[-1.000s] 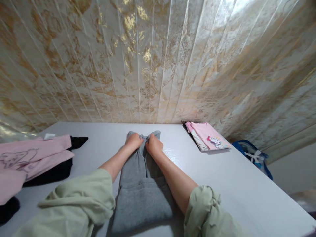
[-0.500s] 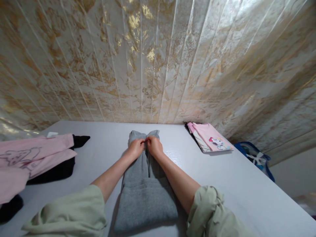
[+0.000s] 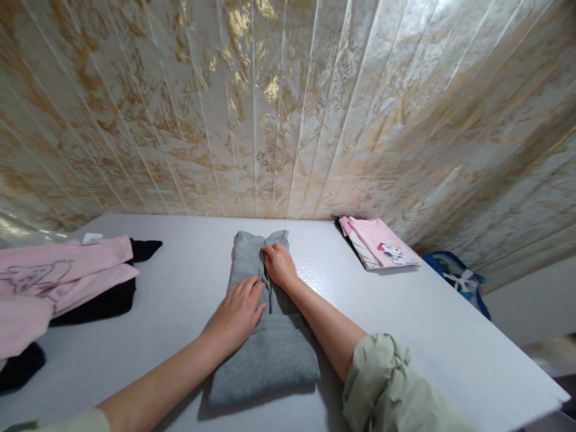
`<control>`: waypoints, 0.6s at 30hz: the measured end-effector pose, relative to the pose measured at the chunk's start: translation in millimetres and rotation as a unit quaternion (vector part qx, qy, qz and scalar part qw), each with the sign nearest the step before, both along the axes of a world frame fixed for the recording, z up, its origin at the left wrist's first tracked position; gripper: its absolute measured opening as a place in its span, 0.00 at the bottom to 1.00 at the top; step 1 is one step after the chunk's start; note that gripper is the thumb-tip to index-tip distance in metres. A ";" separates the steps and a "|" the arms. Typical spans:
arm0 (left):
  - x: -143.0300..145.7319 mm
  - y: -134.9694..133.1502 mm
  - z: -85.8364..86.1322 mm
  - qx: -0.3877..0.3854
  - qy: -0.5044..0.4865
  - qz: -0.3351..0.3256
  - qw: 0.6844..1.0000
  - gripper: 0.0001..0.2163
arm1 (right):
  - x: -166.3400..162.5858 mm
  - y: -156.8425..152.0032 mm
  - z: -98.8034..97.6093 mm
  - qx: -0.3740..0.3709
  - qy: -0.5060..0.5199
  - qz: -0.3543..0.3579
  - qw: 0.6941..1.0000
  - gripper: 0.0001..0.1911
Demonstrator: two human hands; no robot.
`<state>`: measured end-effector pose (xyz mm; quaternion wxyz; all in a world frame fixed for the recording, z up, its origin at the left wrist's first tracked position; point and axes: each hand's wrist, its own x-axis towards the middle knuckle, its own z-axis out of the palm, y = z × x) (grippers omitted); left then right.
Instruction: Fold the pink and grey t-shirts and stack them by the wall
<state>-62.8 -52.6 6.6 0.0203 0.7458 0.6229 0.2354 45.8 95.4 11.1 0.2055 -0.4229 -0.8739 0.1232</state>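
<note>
A grey garment (image 3: 265,363), folded into a long narrow shape, lies in front of me on the white table. Its lower end is a thick folded block, and a seam or opening runs up the middle of the narrower part. My left hand (image 3: 238,306) rests flat on the garment's left side with fingers stretched toward the middle seam. Higher up, my right hand (image 3: 279,264) has its fingers bent and pinched at the cloth near the far end, beside that seam. The fingertips' exact hold is partly hidden.
Pink clothing (image 3: 99,258) with a line drawing lies over black cloth (image 3: 101,305) at the left. A folded stack with a pink printed top (image 3: 382,243) sits at the table's (image 3: 180,240) back right. Beyond the right edge is a blue-trimmed bag (image 3: 459,279). A patterned curtain (image 3: 270,150) hangs behind.
My left hand has let go near the far end and moved down toward me, flattening onto the garment. My right hand stays near the far end. The view has shifted slightly.
</note>
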 end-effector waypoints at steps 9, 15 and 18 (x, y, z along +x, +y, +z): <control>1.9 4.7 33.4 -0.089 -0.065 -0.019 0.994 0.11 | 0.2 6.6 2.0 -0.054 0.058 0.015 0.997 0.19; 9.2 7.9 5.5 -0.010 -0.072 0.040 0.997 0.07 | 28.6 6.8 25.0 -0.117 0.105 0.135 0.978 0.15; 10.8 1.5 -2.0 0.003 -0.076 0.025 0.997 0.04 | 43.7 -3.8 25.8 -0.099 0.061 0.208 0.971 0.13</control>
